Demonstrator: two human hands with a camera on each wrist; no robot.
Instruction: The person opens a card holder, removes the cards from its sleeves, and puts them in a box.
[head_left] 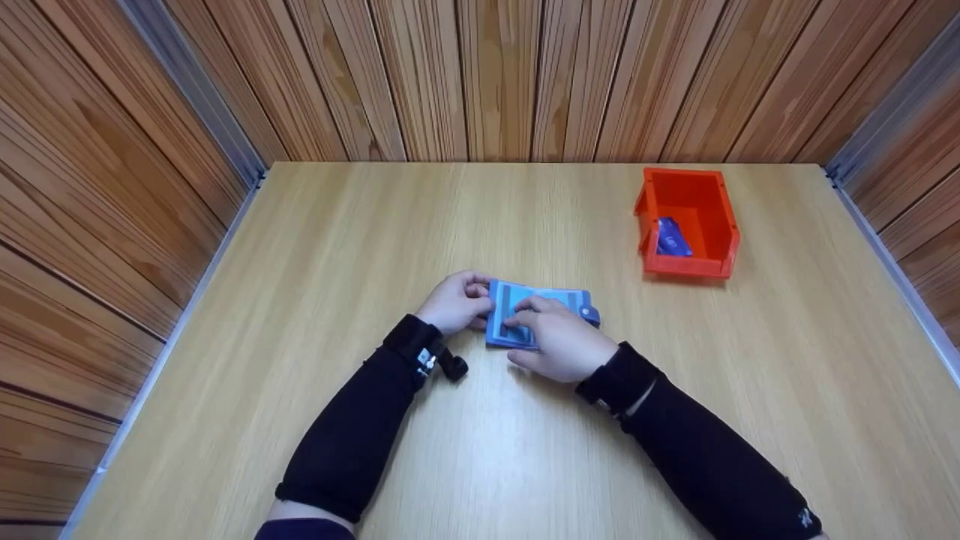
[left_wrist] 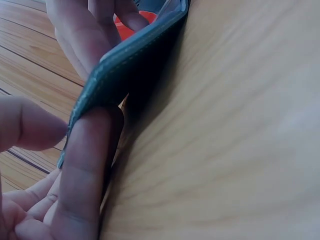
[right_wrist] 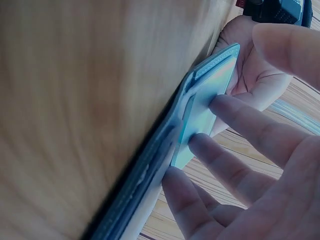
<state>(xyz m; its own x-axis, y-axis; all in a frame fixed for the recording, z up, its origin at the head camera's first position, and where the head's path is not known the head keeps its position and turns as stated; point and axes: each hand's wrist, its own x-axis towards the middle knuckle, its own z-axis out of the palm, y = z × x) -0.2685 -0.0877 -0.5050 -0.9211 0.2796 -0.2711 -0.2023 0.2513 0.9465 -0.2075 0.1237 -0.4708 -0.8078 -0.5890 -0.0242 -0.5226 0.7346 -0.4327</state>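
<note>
A blue card wallet (head_left: 517,292) lies spread open near the middle of the table, its snap strap (head_left: 590,313) pointing right. My left hand (head_left: 454,304) pinches its left edge; in the left wrist view the thumb is on one side and a finger (left_wrist: 82,165) reaches beneath the cover, which tilts up from the table. My right hand (head_left: 562,341) is over the wallet with fingers extended. In the right wrist view, the fingertips (right_wrist: 202,145) touch the pale, shiny card-like panel (right_wrist: 200,117) on the wallet's inner side.
An orange-red bin (head_left: 686,266) stands at the back right with a blue-purple card (head_left: 673,238) inside. Wood-patterned walls (head_left: 502,82) enclose the back and sides of the light wood table (head_left: 360,225). A small black camera (head_left: 453,366) juts from the left wrist strap.
</note>
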